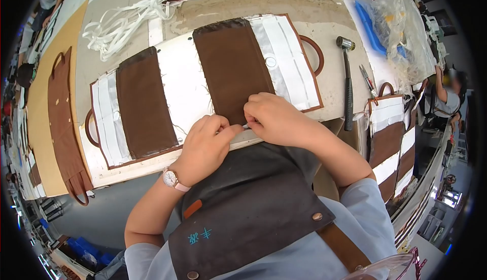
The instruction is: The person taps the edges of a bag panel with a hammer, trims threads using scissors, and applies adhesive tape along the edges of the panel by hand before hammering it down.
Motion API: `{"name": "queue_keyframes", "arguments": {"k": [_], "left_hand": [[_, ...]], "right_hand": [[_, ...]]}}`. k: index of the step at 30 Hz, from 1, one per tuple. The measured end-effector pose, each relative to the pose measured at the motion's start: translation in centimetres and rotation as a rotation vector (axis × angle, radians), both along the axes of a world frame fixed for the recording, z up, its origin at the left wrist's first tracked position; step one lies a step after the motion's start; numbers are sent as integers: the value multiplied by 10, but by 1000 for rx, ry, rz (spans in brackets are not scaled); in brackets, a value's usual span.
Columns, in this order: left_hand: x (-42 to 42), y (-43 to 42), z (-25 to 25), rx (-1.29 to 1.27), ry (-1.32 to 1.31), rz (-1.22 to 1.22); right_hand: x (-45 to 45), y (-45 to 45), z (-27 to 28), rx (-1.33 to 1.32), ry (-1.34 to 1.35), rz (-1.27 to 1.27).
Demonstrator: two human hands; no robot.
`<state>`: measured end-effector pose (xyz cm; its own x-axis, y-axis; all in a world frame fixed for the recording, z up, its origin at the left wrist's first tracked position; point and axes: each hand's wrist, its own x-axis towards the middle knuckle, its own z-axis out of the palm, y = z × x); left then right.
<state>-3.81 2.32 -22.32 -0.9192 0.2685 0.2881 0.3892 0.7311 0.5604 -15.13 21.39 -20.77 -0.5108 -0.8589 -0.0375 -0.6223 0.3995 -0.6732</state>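
Observation:
A brown and white bag piece [177,72] with a handle at each end lies flat across the table. My left hand [209,143], a watch on its wrist, is closed at the near edge of the right-hand brown panel [233,67]. Close beside it, my right hand [271,118] is curled with its fingertips pinched at the same edge. A small light strip shows between the two hands; what each one grips is hidden. The left-hand brown panel [144,102] lies untouched.
A hammer [347,82] and pliers [368,81] lie at the right, near clear plastic bags [406,36]. White straps [127,24] are heaped at the back left. More brown pieces [65,123] flank the work. A person [446,95] is at the far right.

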Motion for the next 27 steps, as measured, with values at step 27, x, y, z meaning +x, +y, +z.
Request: {"name": "queue_keyframes", "arguments": {"k": [27], "left_hand": [[-7,21,10,-92,50,50]], "right_hand": [[9,37,10,-58,13,-135]]}}
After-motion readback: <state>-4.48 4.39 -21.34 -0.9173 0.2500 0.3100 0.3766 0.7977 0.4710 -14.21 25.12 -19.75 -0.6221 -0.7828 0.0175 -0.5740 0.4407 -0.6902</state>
